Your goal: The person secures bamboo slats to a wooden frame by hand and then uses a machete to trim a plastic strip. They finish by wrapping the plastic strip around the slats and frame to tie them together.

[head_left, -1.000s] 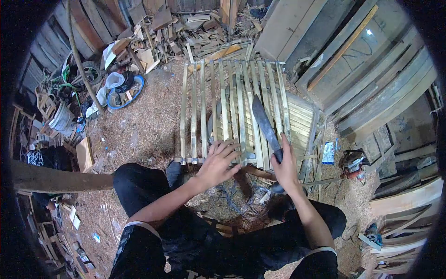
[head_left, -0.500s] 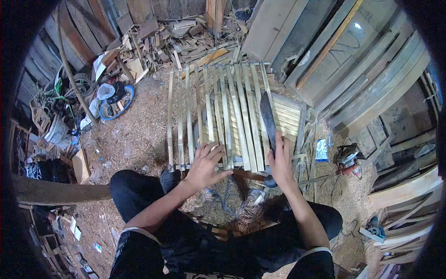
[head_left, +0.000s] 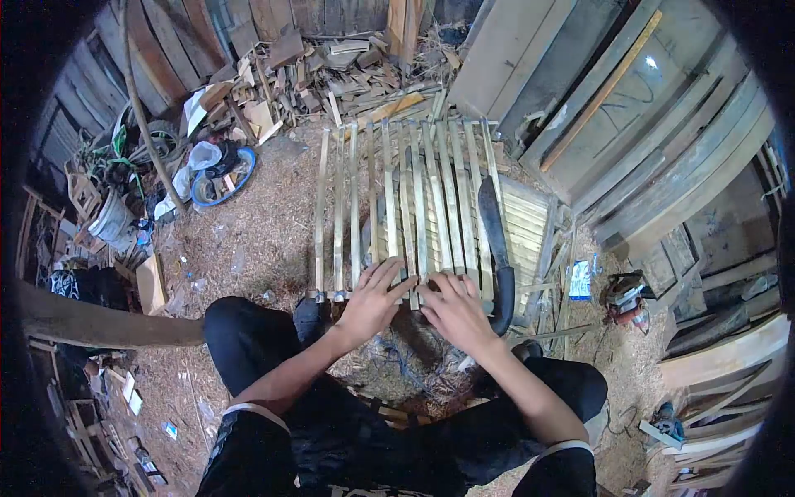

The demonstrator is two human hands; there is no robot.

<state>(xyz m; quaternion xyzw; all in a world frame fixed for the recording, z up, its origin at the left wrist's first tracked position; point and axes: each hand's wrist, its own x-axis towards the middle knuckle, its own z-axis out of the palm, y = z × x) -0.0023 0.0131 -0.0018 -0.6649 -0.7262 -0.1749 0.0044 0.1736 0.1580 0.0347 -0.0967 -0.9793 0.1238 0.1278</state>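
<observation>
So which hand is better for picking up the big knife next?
Probably the right hand: the knife lies just beside it, while the left hand rests farther off, on the slats.

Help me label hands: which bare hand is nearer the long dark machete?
The bare right hand: the long machete lies beside it; the left hand is farther.

The machete [head_left: 496, 240] lies on the slats [head_left: 390, 195], right of the right hand [head_left: 457, 308].

The person's left hand [head_left: 368, 300] and right hand [head_left: 455, 308] touch the near ends of pale wooden slats [head_left: 419, 199], while a machete [head_left: 495, 236] lies along their right side and a blue-rimmed basin [head_left: 249, 170] sits far left.
</observation>
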